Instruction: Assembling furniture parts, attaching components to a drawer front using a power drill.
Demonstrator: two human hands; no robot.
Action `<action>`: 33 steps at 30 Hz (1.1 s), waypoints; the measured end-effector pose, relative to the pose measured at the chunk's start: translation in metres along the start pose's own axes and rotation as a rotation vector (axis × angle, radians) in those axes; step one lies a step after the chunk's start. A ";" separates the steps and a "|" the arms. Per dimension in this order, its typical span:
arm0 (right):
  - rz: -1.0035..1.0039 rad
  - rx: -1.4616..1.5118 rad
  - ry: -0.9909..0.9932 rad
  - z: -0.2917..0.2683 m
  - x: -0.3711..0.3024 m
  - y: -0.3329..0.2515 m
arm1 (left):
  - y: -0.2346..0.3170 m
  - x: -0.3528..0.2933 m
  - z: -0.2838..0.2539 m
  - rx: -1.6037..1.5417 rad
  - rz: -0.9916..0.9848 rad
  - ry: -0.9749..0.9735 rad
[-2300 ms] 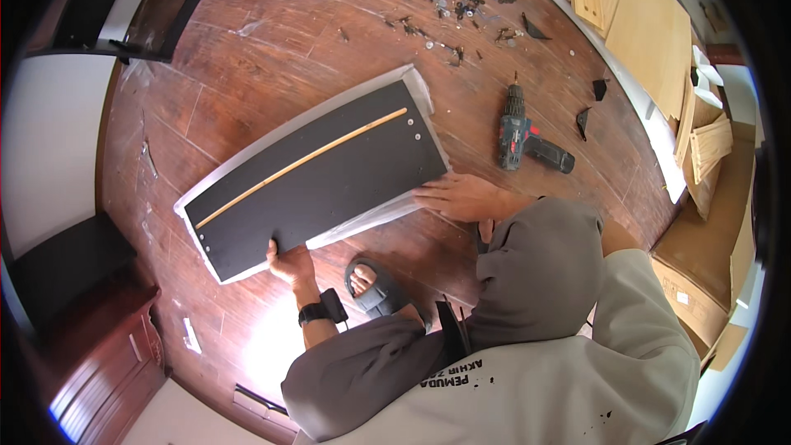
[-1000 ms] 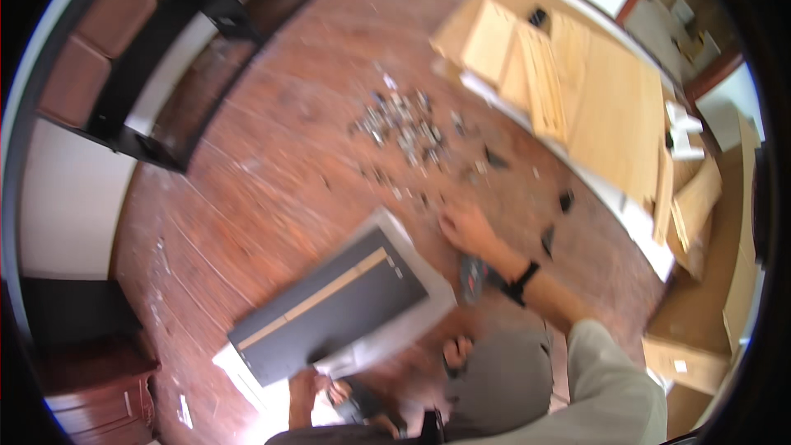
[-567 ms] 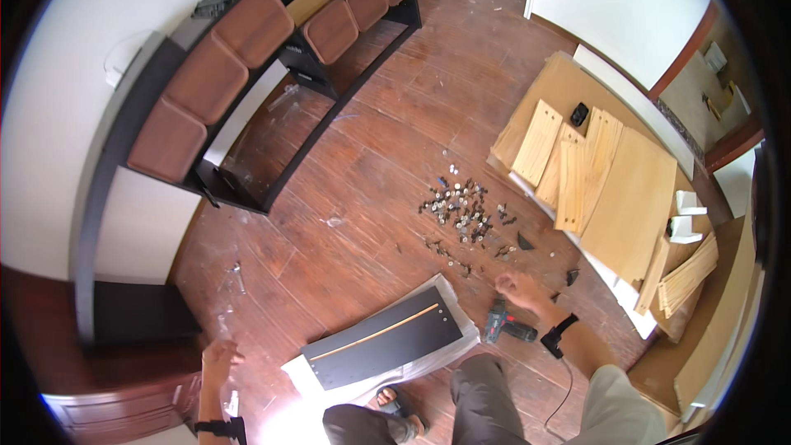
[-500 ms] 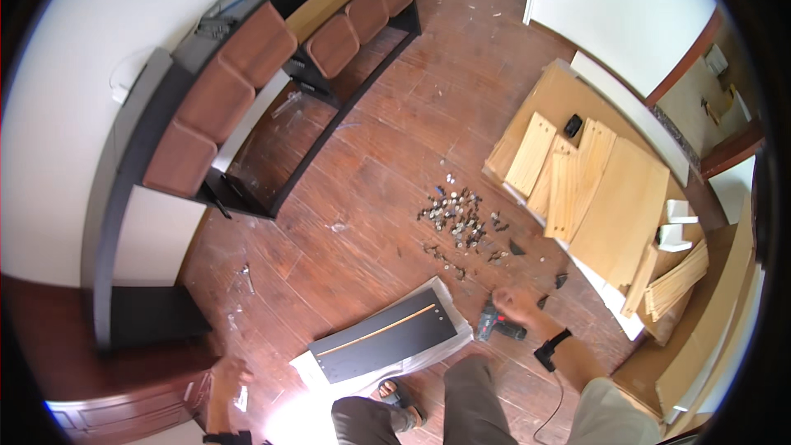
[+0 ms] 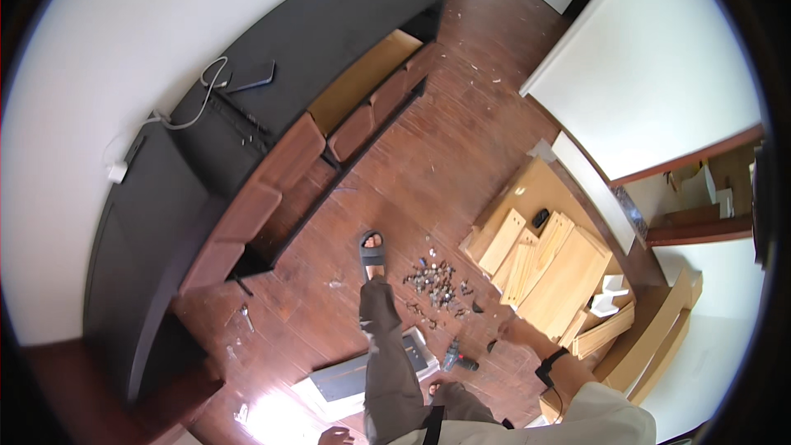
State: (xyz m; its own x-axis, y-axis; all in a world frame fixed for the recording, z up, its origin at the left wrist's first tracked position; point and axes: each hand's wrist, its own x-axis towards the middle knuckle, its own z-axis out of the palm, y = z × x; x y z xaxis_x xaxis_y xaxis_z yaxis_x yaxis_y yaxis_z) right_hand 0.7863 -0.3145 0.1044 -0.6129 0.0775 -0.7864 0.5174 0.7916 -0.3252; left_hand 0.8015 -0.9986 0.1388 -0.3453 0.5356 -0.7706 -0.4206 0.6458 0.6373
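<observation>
Right hand (image 5: 517, 334): hung above the floor (image 5: 288, 313), near the drill (image 5: 451, 354).
Left hand (image 5: 336, 437): I saw it partly, at the lower edge.
Dark panel (image 5: 339, 381): lay flat, partly behind one leg (image 5: 384, 363).
Small hardware (image 5: 437, 280): scattered beyond the drill.
Pale boards (image 5: 564, 276): lay on cardboard (image 5: 527, 189).

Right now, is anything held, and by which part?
Nothing visible is held in the right hand; the drill lies on the floor. The left hand is partly cut off, so its grip cannot be told.
</observation>
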 end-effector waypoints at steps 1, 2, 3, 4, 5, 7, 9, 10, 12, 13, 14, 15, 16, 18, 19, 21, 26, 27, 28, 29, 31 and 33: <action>0.029 0.009 0.020 -0.040 0.041 -0.017 | 0.025 0.041 -0.020 -0.393 -0.249 -0.012; 0.160 -0.083 0.040 -0.077 0.081 -0.035 | 0.055 0.081 -0.042 -0.780 -0.515 -0.033; -0.017 -0.304 -0.003 -0.119 0.128 -0.052 | 0.087 0.117 -0.065 -0.361 -0.535 0.051; 0.060 -0.258 0.010 -0.157 0.170 -0.075 | 0.126 0.162 -0.084 0.045 -0.471 0.060; -0.058 -0.204 0.033 -0.195 0.215 -0.100 | 0.166 0.184 -0.110 0.000 -0.460 0.108; -0.265 -0.263 0.274 -0.272 0.295 -0.159 | 0.255 0.238 -0.152 -0.061 -0.134 0.451; -0.375 -0.193 0.560 -0.334 0.357 -0.225 | 0.340 0.268 -0.179 -0.614 -0.033 0.515; -0.472 -0.210 0.715 -0.362 0.384 -0.254 | 0.376 0.277 -0.190 -0.857 0.037 0.428; -0.665 -0.310 0.834 -0.415 0.434 -0.297 | 0.429 0.296 -0.203 -0.919 -0.076 0.432; -0.606 -0.427 0.729 -0.430 0.455 -0.311 | 0.446 0.305 -0.207 -0.908 -0.051 0.389; -0.632 -0.537 0.779 -0.442 0.475 -0.320 | 0.457 0.313 -0.208 -0.915 -0.023 0.323; -0.620 -0.535 0.671 -0.452 0.495 -0.323 | 0.465 0.322 -0.208 -0.887 -0.056 0.330; -0.706 -0.589 0.759 -0.460 0.513 -0.321 | 0.469 0.331 -0.206 -0.892 -0.084 0.386; -0.823 -0.635 0.820 -0.468 0.544 -0.316 | 0.475 0.350 -0.199 -0.727 -0.156 0.415; -0.797 -0.289 0.726 -0.470 0.556 -0.313 | 0.480 0.360 -0.193 -0.763 -0.176 0.481; -0.757 -0.063 0.615 -0.475 0.568 -0.304 | 0.496 0.381 -0.176 -0.873 -0.229 0.629; -0.806 -0.458 0.490 -0.475 0.556 -0.273 | 0.564 0.481 -0.139 -1.155 -0.078 0.593; -0.920 -0.633 0.591 -0.473 0.553 -0.267 | 0.577 0.503 -0.137 -1.179 -0.077 0.603; -0.958 -0.637 0.557 -0.468 0.550 -0.260 | 0.589 0.522 -0.134 -1.237 -0.002 0.556; -0.956 -0.603 0.475 -0.466 0.546 -0.252 | 0.600 0.539 -0.133 -1.279 0.015 0.591; -0.963 -0.583 0.372 -0.462 0.537 -0.240 | 0.613 0.569 -0.131 -1.363 0.056 0.605; -0.968 -0.577 0.431 -0.463 0.526 -0.232 | 0.615 0.592 -0.134 -1.575 0.156 0.662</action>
State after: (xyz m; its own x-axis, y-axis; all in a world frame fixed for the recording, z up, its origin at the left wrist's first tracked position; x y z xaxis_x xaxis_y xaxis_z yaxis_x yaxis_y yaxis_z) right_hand 0.0674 -0.1766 0.0097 -0.8054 -0.5885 -0.0704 -0.5421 0.7794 -0.3141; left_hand 0.2263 -0.3575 0.0738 -0.5510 -0.0239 -0.8342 -0.5689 -0.7205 0.3964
